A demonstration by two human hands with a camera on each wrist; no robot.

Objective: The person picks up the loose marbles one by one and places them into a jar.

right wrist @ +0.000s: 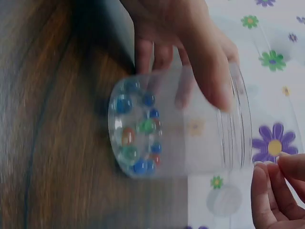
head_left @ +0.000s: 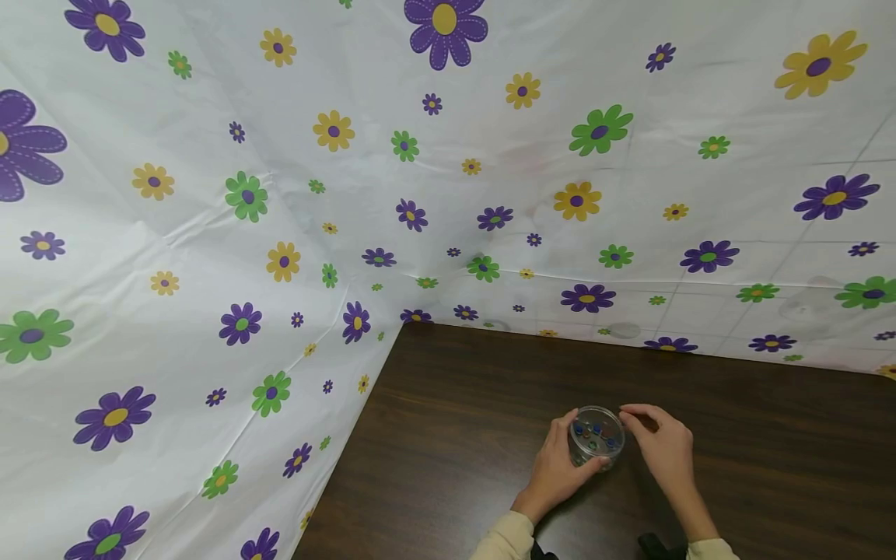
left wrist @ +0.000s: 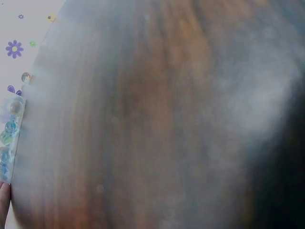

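Note:
A clear plastic jar (head_left: 596, 432) stands upright on the brown table, blue, green and reddish glass marbles (right wrist: 127, 136) lying in its bottom. My left hand (head_left: 558, 467) grips the jar around its side, thumb on the near side and fingers behind. In the right wrist view, this left hand's thumb (right wrist: 217, 88) presses just below the threaded neck. My right hand (head_left: 665, 447) is beside the jar's rim, thumb and index fingertips brought together; I cannot tell whether they pinch something small. In the left wrist view, the jar wall (left wrist: 19, 138) shows at the left edge, with one marble (left wrist: 26, 77) just past it.
The dark wood-grain table (head_left: 434, 420) meets a white flower-printed sheet (head_left: 294, 194) at its left and far edges. Black straps (head_left: 661, 544) show at the wrists near the bottom of the head view.

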